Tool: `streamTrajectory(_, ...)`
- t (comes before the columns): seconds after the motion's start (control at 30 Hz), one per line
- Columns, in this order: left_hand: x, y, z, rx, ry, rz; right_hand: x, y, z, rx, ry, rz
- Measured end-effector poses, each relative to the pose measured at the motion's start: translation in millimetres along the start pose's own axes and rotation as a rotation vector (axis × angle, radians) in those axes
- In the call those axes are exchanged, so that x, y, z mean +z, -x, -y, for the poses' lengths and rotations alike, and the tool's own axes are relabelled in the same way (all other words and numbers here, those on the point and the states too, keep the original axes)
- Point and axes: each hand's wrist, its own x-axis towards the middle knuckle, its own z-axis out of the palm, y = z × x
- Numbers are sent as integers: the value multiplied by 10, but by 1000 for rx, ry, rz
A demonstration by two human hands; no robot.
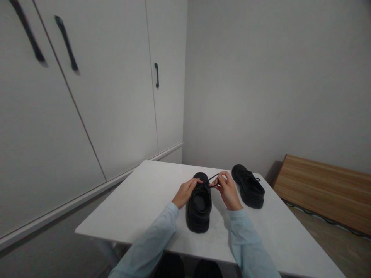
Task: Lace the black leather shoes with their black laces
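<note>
A black lace-up shoe (198, 220) stands on the white table with its toe pointing away from me and its opening toward me. My left hand (187, 191) rests at the shoe's left side, its fingers closed together at the lacing; what they pinch is too small to make out. On the other side, my right hand (227, 189) pinches a black shoelace (213, 177), which stretches from the shoe's lacing up to the fingertips. A second black shoe (252, 195), with its lace tied, sits farther right, apart from both hands.
The white table (139, 197) reaches back toward a grey wall (261, 77). White cabinets (116, 85) with dark handles stand along the left. A wood-grain panel (321, 189) leans at the right beyond the table, with a dark cable (327, 220) along its lower edge.
</note>
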Motion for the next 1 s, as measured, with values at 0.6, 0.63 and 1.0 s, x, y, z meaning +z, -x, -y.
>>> streamTrajectory(0.6, -11, -7, 2, 16, 31, -20, -94, -65, -57, -245, 726, -169)
streamTrajectory(0.63, -15, -11, 10, 22, 46, -28, -100, -68, -83, -254, 772, -163)
streamTrajectory(1.0, -91, -55, 162, 55, -104, -150, -71, 2, -96, -209, 843, 251)
